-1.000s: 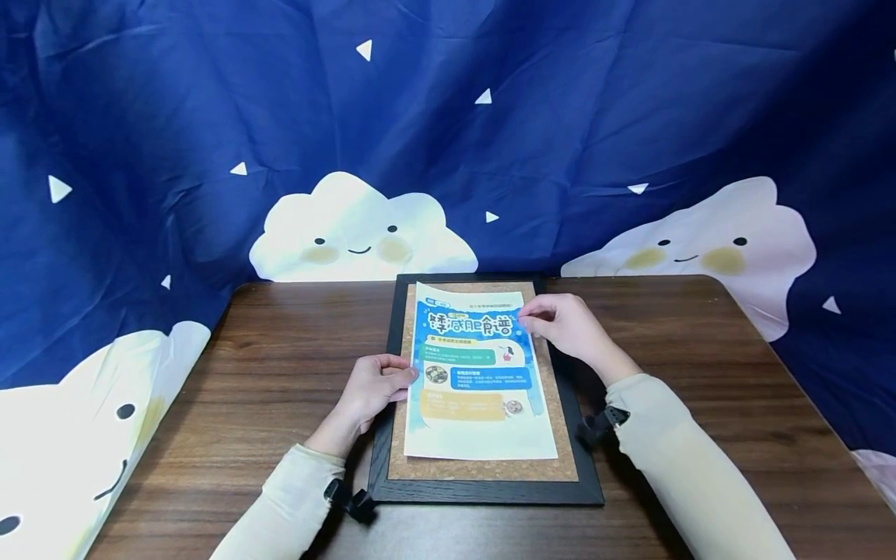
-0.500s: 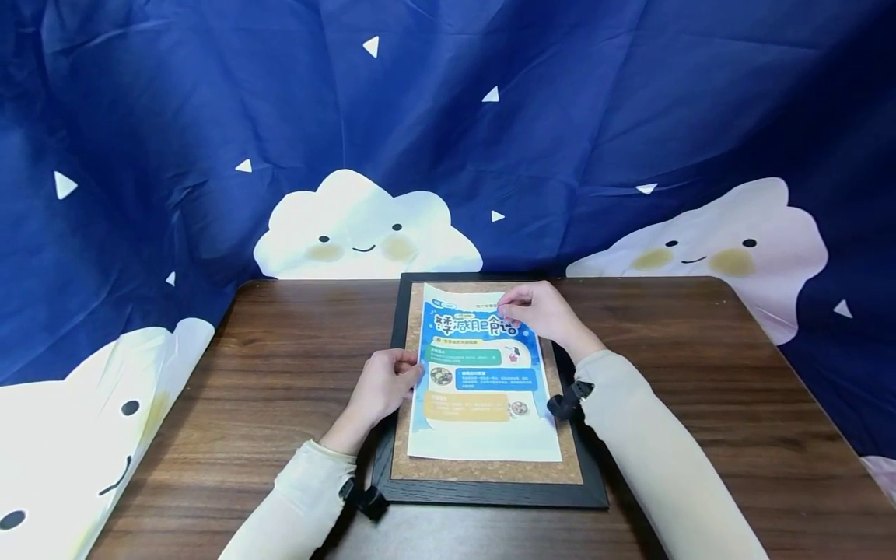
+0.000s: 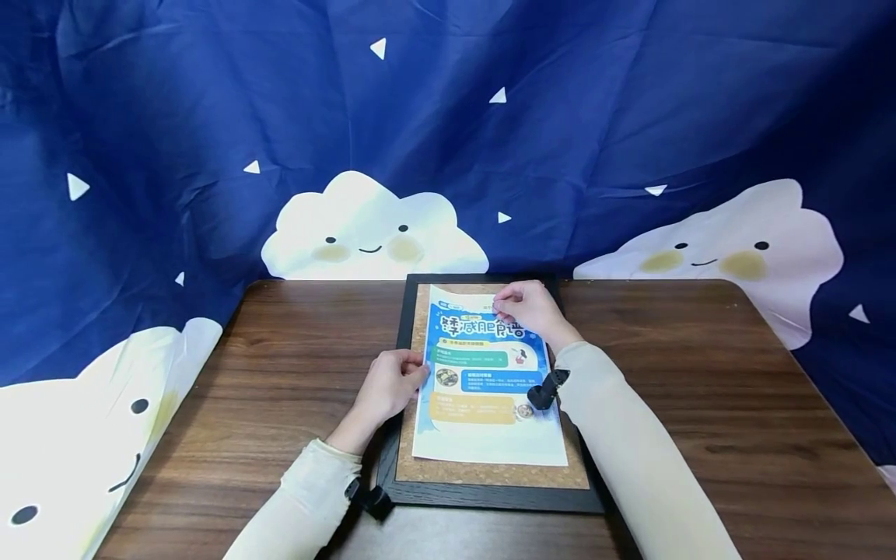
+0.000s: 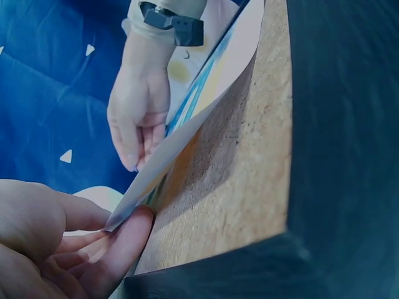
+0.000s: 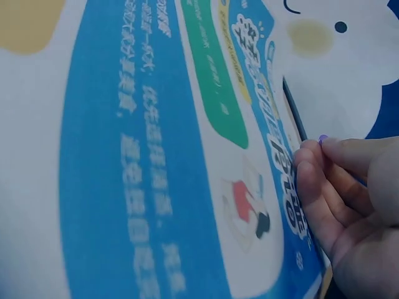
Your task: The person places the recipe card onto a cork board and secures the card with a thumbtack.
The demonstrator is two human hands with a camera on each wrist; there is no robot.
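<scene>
"What are you holding?"

"My left grip (image 3: pixel 386 385) pinches the poster (image 3: pixel 486 365) by its left edge, thumb and fingers closed there. My right grip (image 3: pixel 536 312), above the poster's top part, has thumb and fingertips together on a purple bit (image 5: pixel 323 139), perhaps a pin; I can't see a point."

"And where's the poster lying?"

"Over the cork board (image 3: pixel 490 474), inside its black frame (image 3: pixel 490 495), on the table (image 3: pixel 700 389). Its left edge stands off the cork board. Behind hangs a blue cloth (image 3: pixel 448 117)."

"What could spoil it?"

"I'd watch that raised edge: a tug from my left grip could skew the poster, and pinning it while bowed could leave a buckle. The purple bit sits right at my fingertips, so a poor pinch might drop it."
</scene>
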